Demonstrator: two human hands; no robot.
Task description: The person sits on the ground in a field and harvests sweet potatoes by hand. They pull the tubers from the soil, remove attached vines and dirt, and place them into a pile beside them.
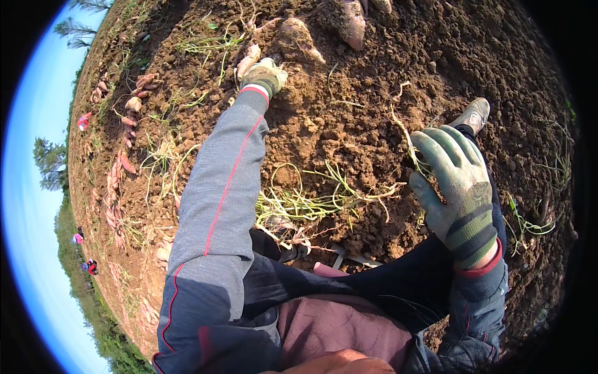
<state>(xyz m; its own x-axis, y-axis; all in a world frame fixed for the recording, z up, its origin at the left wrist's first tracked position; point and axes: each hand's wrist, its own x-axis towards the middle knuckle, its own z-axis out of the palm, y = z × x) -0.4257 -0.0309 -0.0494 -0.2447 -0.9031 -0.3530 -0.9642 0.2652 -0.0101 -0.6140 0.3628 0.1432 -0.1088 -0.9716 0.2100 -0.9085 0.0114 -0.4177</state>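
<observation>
My left hand (265, 77), in a pale, soiled work glove, reaches far forward to the ground. It touches or lies right beside a slim pinkish sweet potato (248, 60); its fingers are turned away, so a grip cannot be made out. Just beyond lies a soil-caked sweet potato (299, 37). My right hand (451, 182), in a greenish glove with a striped cuff, is over my right knee with thumb and fingers apart. A thin pale vine (405, 131) runs to the gap by its thumb. Between my arms lies a tangle of green vine stems (308, 203).
Larger sweet potatoes (352, 25) sit at the top edge in loose, cloddy soil (322, 126). Piles of sweet potatoes (112, 196) line the row at left. My right shoe (474, 114) stands past the right hand. Two distant people (89, 266) are at the field's far left.
</observation>
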